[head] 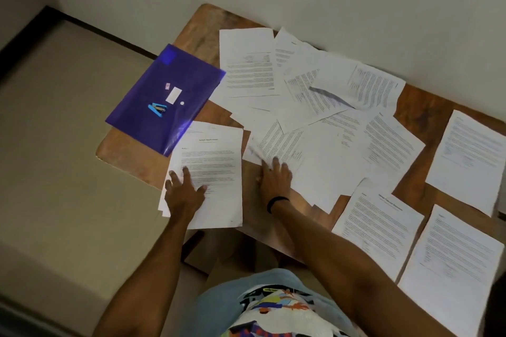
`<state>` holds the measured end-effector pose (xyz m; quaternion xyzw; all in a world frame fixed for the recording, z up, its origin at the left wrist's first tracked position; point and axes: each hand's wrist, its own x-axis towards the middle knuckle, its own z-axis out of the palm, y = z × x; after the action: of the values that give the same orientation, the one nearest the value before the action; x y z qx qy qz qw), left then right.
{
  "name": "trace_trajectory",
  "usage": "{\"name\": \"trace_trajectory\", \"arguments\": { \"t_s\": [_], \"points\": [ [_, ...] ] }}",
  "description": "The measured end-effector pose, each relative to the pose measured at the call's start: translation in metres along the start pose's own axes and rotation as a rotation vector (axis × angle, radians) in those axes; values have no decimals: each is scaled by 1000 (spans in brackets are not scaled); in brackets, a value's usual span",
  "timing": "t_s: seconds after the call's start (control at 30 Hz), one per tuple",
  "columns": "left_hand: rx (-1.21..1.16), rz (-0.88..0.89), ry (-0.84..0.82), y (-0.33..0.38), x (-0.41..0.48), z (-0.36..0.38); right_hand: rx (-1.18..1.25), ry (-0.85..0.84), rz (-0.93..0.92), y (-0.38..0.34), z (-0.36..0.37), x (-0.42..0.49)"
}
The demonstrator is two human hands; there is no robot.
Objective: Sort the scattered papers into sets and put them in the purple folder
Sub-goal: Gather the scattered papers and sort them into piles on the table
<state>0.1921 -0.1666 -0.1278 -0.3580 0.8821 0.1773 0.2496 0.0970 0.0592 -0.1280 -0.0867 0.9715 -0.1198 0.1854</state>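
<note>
Purple folder (167,96) flat at the table's (202,33) 10 o'clock corner; scattered papers (301,96) overlapping from 12 to 3.

We note a blue stapler (157,110) lying on the folder. At 7 o'clock our left hand (183,189), fingers spread wide, presses flat on a stack (216,161) whose top corner sits under the folder. Our right hand (273,178), fingers straight, rests on a loose sheet's edge near centre. Separate sheets lie at 4 o'clock.
</note>
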Motion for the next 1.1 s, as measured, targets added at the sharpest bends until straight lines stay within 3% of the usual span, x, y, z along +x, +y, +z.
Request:
{"name": "trace_trajectory", "arguments": {
  "t_s": [0.23, 0.47, 0.63, 0.77, 0.9, 1.1],
  "points": [
    [-13, 6, 43, 19, -10, 11, 32, 60, -105, 34, -9, -3],
    [-28, -4, 50, 42, -41, 27, 362, 185, -24, 22, -39, -17],
    [-239, -173, 108, 37, -54, 29, 684, 271, 77, 4, -67, -26],
    [-500, -330, 77, 33, -61, 25, 693, 225, 44, -25, -71, -25],
    [-645, -351, 41, 23, -64, 16, 736, 125, -37, -71, -57, -21],
    [-733, -365, -1, 0, -53, -1, 637, -210, -216, -104, -30, -18]
  ]
}}
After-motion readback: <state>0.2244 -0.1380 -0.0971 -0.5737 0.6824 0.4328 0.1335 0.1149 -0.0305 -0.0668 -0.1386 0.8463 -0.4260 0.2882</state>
